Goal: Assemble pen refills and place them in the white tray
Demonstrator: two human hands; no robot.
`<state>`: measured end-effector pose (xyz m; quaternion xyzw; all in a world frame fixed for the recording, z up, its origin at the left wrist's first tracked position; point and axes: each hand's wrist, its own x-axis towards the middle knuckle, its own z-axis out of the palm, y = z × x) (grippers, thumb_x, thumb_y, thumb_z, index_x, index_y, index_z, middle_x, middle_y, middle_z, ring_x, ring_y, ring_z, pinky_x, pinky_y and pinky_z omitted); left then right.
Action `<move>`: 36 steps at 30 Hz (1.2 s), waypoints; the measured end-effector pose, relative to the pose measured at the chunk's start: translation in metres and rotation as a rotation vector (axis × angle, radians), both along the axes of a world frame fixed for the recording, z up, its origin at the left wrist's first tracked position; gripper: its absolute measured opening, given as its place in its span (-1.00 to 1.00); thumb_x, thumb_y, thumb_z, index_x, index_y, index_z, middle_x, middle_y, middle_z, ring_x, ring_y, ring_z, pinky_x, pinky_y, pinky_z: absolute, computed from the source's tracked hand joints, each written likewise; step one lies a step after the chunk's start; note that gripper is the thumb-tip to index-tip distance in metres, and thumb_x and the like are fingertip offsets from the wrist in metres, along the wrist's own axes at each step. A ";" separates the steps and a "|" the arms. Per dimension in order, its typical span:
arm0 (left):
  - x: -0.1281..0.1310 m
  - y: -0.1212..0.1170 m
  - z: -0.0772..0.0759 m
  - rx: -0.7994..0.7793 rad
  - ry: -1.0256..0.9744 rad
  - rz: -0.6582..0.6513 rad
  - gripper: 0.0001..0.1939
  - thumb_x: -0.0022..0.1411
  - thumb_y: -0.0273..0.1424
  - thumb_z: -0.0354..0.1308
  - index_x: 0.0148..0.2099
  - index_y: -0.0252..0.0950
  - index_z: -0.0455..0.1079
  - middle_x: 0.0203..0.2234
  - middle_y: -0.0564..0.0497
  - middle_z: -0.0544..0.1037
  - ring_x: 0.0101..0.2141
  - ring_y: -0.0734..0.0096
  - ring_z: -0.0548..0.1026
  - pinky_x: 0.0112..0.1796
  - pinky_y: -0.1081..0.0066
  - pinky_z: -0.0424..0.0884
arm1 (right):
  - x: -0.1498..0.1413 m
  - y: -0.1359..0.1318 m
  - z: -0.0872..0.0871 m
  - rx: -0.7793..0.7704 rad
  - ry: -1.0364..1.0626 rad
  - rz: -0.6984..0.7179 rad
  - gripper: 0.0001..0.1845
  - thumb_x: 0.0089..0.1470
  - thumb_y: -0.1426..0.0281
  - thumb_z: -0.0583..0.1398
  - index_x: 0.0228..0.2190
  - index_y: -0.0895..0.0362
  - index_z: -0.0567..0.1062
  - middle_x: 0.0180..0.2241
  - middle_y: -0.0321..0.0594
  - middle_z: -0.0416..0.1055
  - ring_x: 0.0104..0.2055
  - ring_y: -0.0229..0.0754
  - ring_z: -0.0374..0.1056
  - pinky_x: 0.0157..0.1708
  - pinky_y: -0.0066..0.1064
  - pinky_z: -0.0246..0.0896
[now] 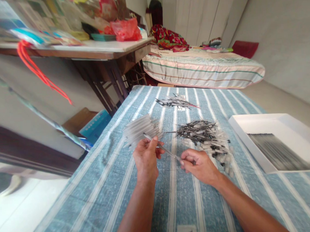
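Observation:
A slim, see-through pen (170, 152) slants between my two hands above the striped cloth. My left hand (146, 157) pinches its upper part between thumb and fingers. At its lower right end, my right hand (199, 165) has its fingers closed on the tip. Just beyond my left hand lies a stack of clear pen barrels (140, 127), blurred by motion. Dark, thin pen refills (197, 130) form a loose heap past my right hand, with small clear and black pen parts (220, 148) spilling along its right side.
To the right, a white tray (264, 119) holds a row of dark-cored pens (278, 151). A smaller pile of pen pieces (175, 101) lies near the far edge of the blue striped tablecloth (117, 194). A cluttered desk (110, 49) stands at the left, a bed (201, 66) behind.

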<state>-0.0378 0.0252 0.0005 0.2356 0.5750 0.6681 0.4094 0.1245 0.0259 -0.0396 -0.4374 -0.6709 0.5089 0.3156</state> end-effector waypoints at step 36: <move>0.018 -0.005 -0.004 -0.001 -0.106 -0.155 -0.78 -0.11 -0.33 0.25 -0.45 -0.34 0.30 -0.68 0.07 0.49 -0.76 0.56 0.35 -0.71 0.56 0.27 | -0.010 -0.013 0.007 0.519 -0.191 -0.148 -0.86 0.04 0.44 0.07 -0.51 0.17 0.38 -0.71 -0.40 0.20 -0.68 -0.38 0.14 -0.62 -0.58 0.02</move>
